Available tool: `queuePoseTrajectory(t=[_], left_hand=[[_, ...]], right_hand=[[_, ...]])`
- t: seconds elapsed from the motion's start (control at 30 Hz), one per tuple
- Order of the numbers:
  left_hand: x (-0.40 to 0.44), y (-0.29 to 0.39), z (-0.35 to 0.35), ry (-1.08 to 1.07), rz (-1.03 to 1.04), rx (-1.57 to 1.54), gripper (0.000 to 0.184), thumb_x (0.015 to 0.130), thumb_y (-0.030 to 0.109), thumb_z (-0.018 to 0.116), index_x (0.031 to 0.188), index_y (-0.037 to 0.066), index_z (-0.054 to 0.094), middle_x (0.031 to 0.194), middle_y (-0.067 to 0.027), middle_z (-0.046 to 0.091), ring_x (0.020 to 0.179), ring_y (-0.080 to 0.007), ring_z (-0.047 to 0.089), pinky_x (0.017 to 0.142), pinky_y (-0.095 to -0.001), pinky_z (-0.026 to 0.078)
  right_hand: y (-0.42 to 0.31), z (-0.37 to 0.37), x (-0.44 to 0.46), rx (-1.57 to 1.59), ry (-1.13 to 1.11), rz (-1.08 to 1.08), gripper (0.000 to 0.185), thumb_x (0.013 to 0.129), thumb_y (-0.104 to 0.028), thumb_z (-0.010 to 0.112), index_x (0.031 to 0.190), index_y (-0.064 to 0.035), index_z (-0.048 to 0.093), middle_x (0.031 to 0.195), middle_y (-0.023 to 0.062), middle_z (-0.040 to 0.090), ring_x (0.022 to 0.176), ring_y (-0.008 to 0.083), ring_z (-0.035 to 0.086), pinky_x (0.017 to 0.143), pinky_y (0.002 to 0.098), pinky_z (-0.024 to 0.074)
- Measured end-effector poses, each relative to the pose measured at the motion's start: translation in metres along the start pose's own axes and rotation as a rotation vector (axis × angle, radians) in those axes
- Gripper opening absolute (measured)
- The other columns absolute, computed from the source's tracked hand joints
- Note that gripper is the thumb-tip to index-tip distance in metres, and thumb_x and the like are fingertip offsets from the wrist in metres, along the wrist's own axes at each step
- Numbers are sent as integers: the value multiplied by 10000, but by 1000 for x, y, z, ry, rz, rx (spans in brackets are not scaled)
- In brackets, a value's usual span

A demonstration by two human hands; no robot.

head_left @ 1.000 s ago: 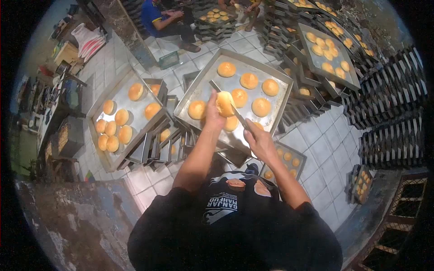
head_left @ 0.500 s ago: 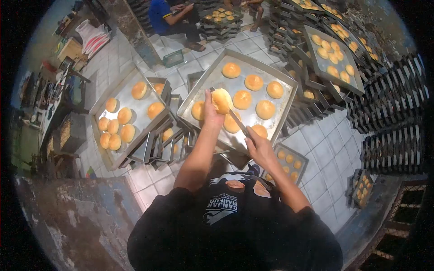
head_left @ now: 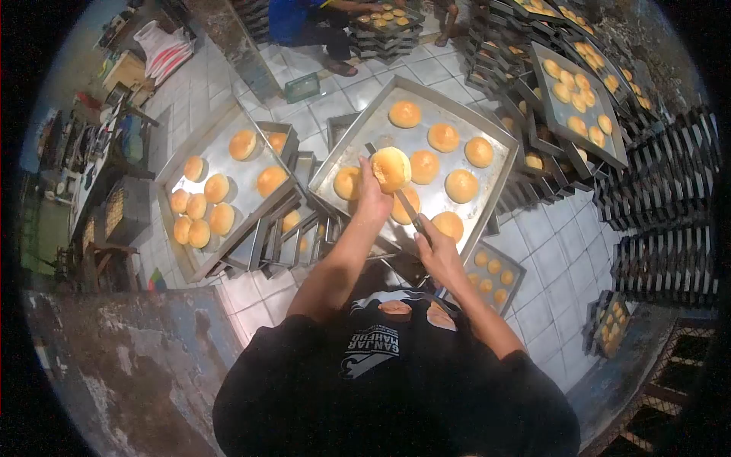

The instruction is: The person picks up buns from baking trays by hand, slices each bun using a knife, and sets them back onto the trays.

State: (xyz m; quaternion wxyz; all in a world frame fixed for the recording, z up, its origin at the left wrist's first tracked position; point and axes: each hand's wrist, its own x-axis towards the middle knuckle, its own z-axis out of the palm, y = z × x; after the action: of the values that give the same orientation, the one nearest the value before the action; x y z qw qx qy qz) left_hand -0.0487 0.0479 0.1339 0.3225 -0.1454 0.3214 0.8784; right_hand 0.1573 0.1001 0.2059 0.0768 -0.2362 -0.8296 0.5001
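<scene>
My left hand (head_left: 373, 196) grips a golden round bun (head_left: 392, 169) above a metal baking tray (head_left: 346, 133). In my right hand (head_left: 442, 253) is a knife (head_left: 406, 206), held by its handle. The blade runs up to the bun, and its tip shows on the far side; whether it is inside the bun or beneath it, I cannot tell. Under my hands, several more buns (head_left: 443, 138) lie spaced apart on the tray.
To the left, another tray (head_left: 173, 164) holds several buns and rests on stacked trays. More stacked trays (head_left: 655, 160) rise at the right. A smaller bun tray (head_left: 512, 293) lies low by my right forearm. A person (head_left: 301, 27) sits at the back near a green basket (head_left: 302, 87).
The bun in my left hand has turned, showing a rounder face. The view has shifted slightly, and the seated person now reaches toward the buns at the back.
</scene>
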Motion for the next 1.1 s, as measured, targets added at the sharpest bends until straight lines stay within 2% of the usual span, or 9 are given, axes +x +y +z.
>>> queuePoseTrajectory(t=[0.27,0.37,0.43,0.53,0.63,0.7,0.73,0.83,1.1], left_hand=[[6,-3,-2,80,-33,35,568,1073,539,431,1431,100,470,1394,-62,574,1263,-239,575,1064,-439,475],[54,2,-21,101,-5,25,585,1057,576,444,1392,105,530,1344,-70,634,1254,-242,593,1071,-435,463],[88,12,-35,77,118,63,547,1083,456,460,1452,54,435,1370,-111,580,1254,-234,582,1055,-378,488],[148,27,-66,-116,237,273,484,1088,385,478,1388,6,507,1304,-127,620,1211,-255,610,1015,-337,498],[99,32,-9,117,388,764,419,1072,301,514,1305,-42,576,1251,-170,647,1182,-311,620,991,-361,495],[89,17,2,114,1099,1443,403,1035,249,562,1279,-69,601,1232,-231,650,1163,-366,615,984,-410,482],[87,5,12,-139,822,1318,448,1005,244,594,1314,-79,580,1261,-280,624,1179,-406,599,1020,-463,461],[104,-46,26,-285,717,1597,471,1000,289,603,1345,-32,587,1287,-271,615,1203,-422,584,1027,-487,458],[55,-70,48,-322,583,1990,538,853,457,751,1222,73,674,1236,-232,621,1193,-395,572,1022,-484,458]], right_hand=[[23,37,66,-11,21,-89,498,982,-235,581,1433,-30,528,1060,326,683,1035,499,654,873,514,520],[14,24,45,-3,-21,-8,493,990,-233,583,1438,-32,536,1075,281,712,1002,379,713,879,445,526],[9,3,20,107,-134,103,500,993,-243,601,1446,-38,545,934,181,711,835,228,680,779,373,539],[10,-43,-38,103,-199,384,510,996,-232,623,1468,-63,530,823,99,653,739,137,595,700,313,507],[52,-57,-88,265,-26,423,509,999,-228,633,1474,-71,539,842,63,662,726,121,595,667,295,497],[61,-71,-105,298,45,506,503,1000,-223,636,1468,-62,545,849,47,658,723,108,587,657,281,489],[64,-74,-114,328,94,584,496,1002,-218,638,1462,-52,550,855,32,654,719,95,578,648,268,481],[78,-74,-124,436,181,532,507,998,-213,641,1465,-41,543,820,20,639,699,86,566,629,258,467],[76,-89,-126,465,172,469,535,985,-222,643,1473,-32,530,811,17,635,714,93,579,652,267,478]])
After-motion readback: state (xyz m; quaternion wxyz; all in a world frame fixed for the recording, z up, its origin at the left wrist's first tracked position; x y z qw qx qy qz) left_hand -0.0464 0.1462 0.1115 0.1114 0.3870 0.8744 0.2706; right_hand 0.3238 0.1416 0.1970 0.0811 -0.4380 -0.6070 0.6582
